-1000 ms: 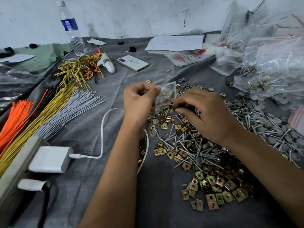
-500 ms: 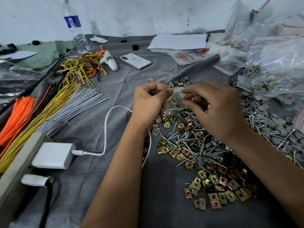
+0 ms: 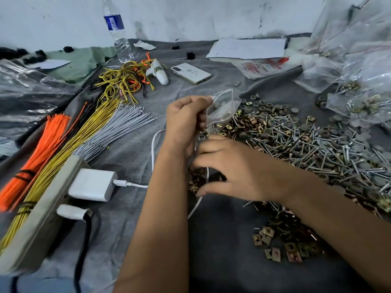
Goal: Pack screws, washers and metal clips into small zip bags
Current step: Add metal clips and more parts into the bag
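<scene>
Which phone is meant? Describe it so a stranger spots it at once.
On the grey cloth, look toward the far wall, past the left hand. The white phone lies flat, right of the tangled yellow wires; it is the only smooth rectangular slab there.

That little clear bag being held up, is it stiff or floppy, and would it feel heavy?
Probably floppy: the bag creases and sags where the left hand pinches it. Likely light, since only a few small parts show through the film. Its smooth plastic may be slippery, so a pinch at the edge seems sensible.
</scene>
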Available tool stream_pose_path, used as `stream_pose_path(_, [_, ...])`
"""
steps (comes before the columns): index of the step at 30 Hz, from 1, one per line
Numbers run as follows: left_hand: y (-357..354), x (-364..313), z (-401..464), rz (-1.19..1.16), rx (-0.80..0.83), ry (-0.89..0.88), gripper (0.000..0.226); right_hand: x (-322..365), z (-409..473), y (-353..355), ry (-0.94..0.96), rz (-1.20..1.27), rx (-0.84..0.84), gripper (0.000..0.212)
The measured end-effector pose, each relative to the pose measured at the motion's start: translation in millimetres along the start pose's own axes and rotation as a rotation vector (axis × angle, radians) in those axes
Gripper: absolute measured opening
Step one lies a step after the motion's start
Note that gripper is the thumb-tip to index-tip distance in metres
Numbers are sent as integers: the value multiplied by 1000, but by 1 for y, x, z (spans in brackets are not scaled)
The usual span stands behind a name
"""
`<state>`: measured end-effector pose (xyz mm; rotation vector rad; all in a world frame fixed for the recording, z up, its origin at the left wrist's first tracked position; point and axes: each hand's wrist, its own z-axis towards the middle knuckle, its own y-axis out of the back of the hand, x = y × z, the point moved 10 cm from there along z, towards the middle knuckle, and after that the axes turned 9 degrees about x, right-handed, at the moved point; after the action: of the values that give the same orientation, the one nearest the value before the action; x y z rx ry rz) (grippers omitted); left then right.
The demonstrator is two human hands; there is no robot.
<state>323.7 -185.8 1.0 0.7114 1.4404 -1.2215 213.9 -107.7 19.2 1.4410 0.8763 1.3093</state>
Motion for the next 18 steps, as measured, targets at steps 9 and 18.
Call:
stream_pose_path(9, [10,2,3,-37,-36,9,20,-1,27,-17,-146,74,162,21])
stream_pose_path(18, [15,3,1,-97,-113,-7,22,-39,-7,20,-193,233,16,20])
